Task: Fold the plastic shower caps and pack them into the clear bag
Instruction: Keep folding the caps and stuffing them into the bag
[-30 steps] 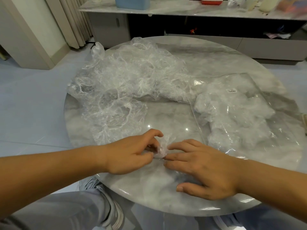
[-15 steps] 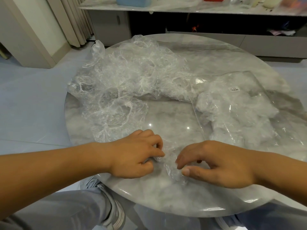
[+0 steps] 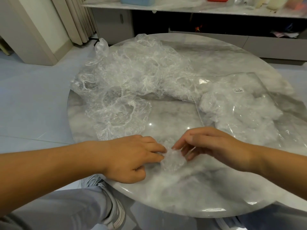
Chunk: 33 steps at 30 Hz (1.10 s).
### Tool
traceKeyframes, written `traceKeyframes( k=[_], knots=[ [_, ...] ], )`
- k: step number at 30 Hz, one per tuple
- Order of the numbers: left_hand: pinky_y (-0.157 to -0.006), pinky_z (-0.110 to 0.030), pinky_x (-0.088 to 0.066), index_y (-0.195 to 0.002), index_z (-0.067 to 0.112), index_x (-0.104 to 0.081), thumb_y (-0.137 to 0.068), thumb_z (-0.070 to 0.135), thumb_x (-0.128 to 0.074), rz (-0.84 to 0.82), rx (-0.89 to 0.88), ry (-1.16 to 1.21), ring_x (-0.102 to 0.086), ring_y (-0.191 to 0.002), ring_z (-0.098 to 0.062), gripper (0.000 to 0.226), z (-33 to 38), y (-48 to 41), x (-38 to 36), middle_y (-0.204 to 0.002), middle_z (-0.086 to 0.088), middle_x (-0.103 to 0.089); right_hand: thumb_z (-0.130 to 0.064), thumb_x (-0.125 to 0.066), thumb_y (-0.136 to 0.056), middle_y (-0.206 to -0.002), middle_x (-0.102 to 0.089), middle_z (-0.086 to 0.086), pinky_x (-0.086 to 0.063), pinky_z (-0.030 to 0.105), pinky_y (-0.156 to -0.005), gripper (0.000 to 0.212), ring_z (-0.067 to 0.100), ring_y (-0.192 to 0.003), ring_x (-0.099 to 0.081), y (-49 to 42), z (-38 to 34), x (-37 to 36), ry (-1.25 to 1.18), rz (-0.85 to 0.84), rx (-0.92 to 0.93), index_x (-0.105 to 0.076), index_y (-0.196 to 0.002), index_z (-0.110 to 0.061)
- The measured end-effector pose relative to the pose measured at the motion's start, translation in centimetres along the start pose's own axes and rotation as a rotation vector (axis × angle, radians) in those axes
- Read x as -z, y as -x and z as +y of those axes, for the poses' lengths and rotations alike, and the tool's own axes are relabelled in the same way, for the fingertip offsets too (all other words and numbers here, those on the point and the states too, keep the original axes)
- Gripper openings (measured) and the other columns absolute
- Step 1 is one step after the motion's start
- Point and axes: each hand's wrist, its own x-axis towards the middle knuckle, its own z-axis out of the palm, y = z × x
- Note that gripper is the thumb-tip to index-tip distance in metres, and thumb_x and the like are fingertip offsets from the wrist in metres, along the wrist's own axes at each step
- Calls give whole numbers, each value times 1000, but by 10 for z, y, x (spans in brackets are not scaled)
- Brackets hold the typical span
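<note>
Near the front edge of the marble desk (image 3: 174, 117), one shower cap (image 3: 173, 161) is now seen as a small, tight wad. Half a second earlier the film was still looser and more spread between the two curled hands, and a second ago it was being flattened under the right palm. The left hand (image 3: 132, 156) is laid with nearly straight fingers against the wad's left side, touching it without being wrapped round it. The right hand (image 3: 214, 146) is raised over the wad's right side with its fingertips lowered onto it, and whether the film is pinched there cannot be told. The two hands are close together, with only the wad between them. From this it is judged that the fold is nearly finished and that this cap is about ready to be packed. The clear bag (image 3: 240, 110) is lying flat to the right, well apart from the wad, with folded caps already visible inside it. A large heap of loose shower caps (image 3: 132, 83) is spread across the far left of the desk, so much of the task is judged to remain. A small white sticker (image 3: 238, 90) with a barcode is carried on the bag, but its print is too small to be read.
</note>
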Motion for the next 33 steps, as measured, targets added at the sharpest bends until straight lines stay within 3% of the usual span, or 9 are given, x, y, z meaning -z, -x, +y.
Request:
traceKeyframes(
  k=[4, 9, 13, 15, 18, 21, 26, 29, 33],
  knots=[
    [-120, -30, -18, -155, 29, -35, -84, 33, -40, -45, 34, 75, -16, -147, -6, 72, -3, -1, 2, -164, 10, -22, -50, -57, -94, -120, -64, -20, -46, 19, -87, 27, 1, -105, -61, 7, -7, 5, 673, -119, 128, -71, -81, -31],
    [-119, -30, -19, -154, 28, -39, -82, 33, -40, -47, 51, 142, -17, -147, -4, 72, -7, 0, 5, -163, 13, -24, -68, -42, -96, -138, -40, -33, -41, 18, -98, 56, -8, -129, -38, 19, -1, -4, 963, -253, 212, -77, -86, -26],
    [-118, -35, -25, -151, 25, -45, -79, 39, -33, -21, 58, 144, -23, -146, -5, 74, -12, 1, 6, -161, 12, -29, -70, -30, -99, -152, -33, -18, -33, 25, -109, 61, -1, -136, -27, 26, 6, -10, 1168, -288, 315, -77, -95, -31],
    [-117, -36, -27, -150, 24, -46, -76, 43, -29, -10, 57, 138, -25, -145, -6, 77, -14, 2, 6, -161, 11, -31, -71, -25, -100, -157, -30, -14, -30, 32, -112, 60, 7, -142, -23, 28, 12, -12, 1265, -300, 326, -71, -112, -36],
    [-117, -38, -28, -149, 24, -47, -75, 45, -29, -3, 55, 124, -27, -145, -8, 79, -14, 3, 6, -161, 9, -32, -70, -22, -102, -162, -26, -12, -23, 34, -117, 63, 9, -148, -14, 29, 23, -14, 1321, -302, 332, -51, -144, -33],
    [-115, -40, -30, -148, 23, -47, -76, 43, -31, -6, 44, 92, -27, -145, -11, 77, -13, 4, 5, -161, 7, -31, -65, -24, -103, -162, -25, -17, -19, 34, -119, 65, 5, -149, -11, 25, 28, -17, 1265, -284, 323, -35, -156, -29],
    [-113, -39, -32, -139, 20, -55, -78, 33, -46, 7, -10, 28, -32, -140, -14, 63, -11, 6, 2, -155, 4, -37, -69, -25, -98, -146, -40, -33, -22, 28, -118, 55, 5, -145, -24, 13, 10, -13, 736, -96, 267, -39, -147, -48],
    [-107, -36, -39, -138, 20, -55, -76, 27, -53, 46, -38, 15, -43, -123, -16, 63, -9, 7, 1, -136, 0, -47, -68, -18, -97, -139, -44, -32, -22, 32, -116, 62, -1, -139, -24, -1, 7, -9, 887, -71, 223, -44, -147, -44],
    [-94, -31, -45, -143, 23, -50, -77, 25, -50, 32, -10, 73, -44, -111, -15, 66, -4, 10, -1, -144, -4, -33, -69, -2, -92, -135, -41, -22, -20, 33, -112, 80, -2, -129, -24, -18, 11, -10, 1038, -139, 117, -59, -133, -31]
  ],
)
